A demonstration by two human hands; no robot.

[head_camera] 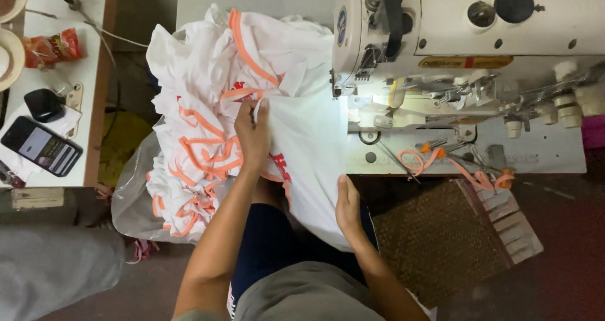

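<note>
— What's beside you on the left?

— A small side counter carrying a dark phone and an orange snack packet. Next comes the heap of white garments with orange trim, spilling over a clear plastic bag.

— And your hands?

— Your left hand is clenched on the top edge of the white fabric piece. Your right hand lies flat against its lower edge, fingers released, steadying it. The piece hangs between the heap and the sewing machine, so it looks like you're lining it up; feeding it would need the edge brought flat under the needle.

— Further right?

— Loose orange tape on the machine counter, a woven mat below, dim concrete floor.
</note>
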